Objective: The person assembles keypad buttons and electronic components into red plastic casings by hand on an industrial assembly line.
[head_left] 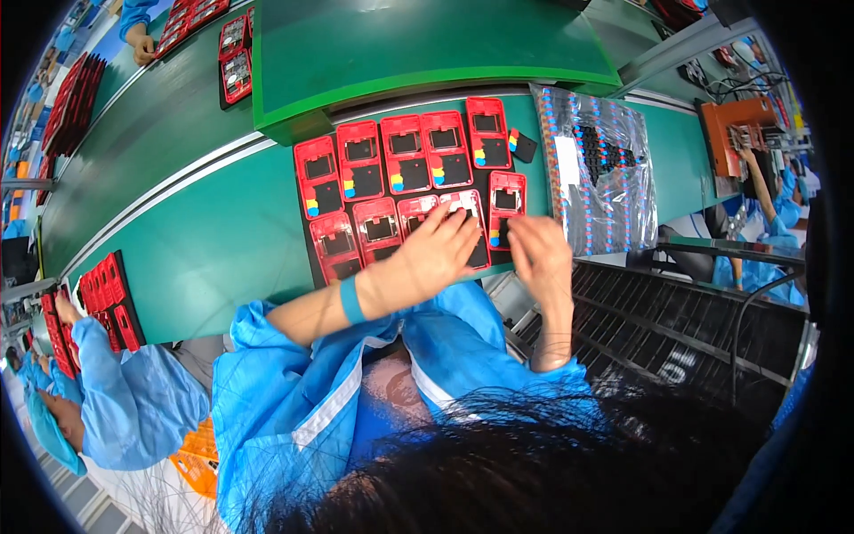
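Note:
My left hand point(431, 249), with a teal band at its wrist, lies over the near row with fingers stretched out. Its fingertips rest on a red plastic device housing point(473, 204). To its right, my right hand point(544, 258) has its fingers bent inward beside another red housing point(508, 182); anything in them is hidden. Behind stands a far row of red housings point(406, 145), each with a window and a black patch with yellow and blue tabs. A loose black piece with coloured tabs point(523, 145) lies at that row's right end.
A clear plastic bag point(614, 178) of black parts with red and blue tabs lies right on the green table point(213, 240). A raised green platform point(427, 44) stands behind. A black slatted rack point(658, 329) is at lower right. A co-worker's sleeve point(142, 400) shows left.

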Available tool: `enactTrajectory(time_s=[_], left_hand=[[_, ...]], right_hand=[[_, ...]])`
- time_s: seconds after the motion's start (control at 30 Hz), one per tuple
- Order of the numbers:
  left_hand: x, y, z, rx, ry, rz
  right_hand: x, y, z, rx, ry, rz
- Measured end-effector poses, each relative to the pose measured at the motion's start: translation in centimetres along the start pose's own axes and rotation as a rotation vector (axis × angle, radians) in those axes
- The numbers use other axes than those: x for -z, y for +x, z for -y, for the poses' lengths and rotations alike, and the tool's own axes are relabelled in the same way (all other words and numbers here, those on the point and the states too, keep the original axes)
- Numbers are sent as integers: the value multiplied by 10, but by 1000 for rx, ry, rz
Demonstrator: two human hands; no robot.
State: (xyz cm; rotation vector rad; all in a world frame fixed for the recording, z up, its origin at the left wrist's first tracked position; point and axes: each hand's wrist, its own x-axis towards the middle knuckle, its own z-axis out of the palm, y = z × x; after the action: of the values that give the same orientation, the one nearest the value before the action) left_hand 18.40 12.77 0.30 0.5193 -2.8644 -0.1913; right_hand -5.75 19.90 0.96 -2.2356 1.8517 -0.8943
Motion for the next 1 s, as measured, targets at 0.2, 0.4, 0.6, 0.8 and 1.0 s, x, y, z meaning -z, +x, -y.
enactTrajectory(time_s=[0.2, 0.4, 0.6, 0.8, 1.0], left_hand=[[-24, -20, -30, 26, 131, 19], [-27, -8, -36, 113, 54, 10], [-29, -11, -41, 157, 44, 9], [-32, -23, -47, 164, 67, -34], [-30, -33, -46, 127, 185, 10]], right_hand=[[-27, -16, 18, -19, -167, -27], [-36, 4, -6, -24, -29, -44], [-48, 0, -1, -98, -64, -65], [-38, -25, 33, 154, -27, -10], [-50, -19, 40, 108, -79, -25]])
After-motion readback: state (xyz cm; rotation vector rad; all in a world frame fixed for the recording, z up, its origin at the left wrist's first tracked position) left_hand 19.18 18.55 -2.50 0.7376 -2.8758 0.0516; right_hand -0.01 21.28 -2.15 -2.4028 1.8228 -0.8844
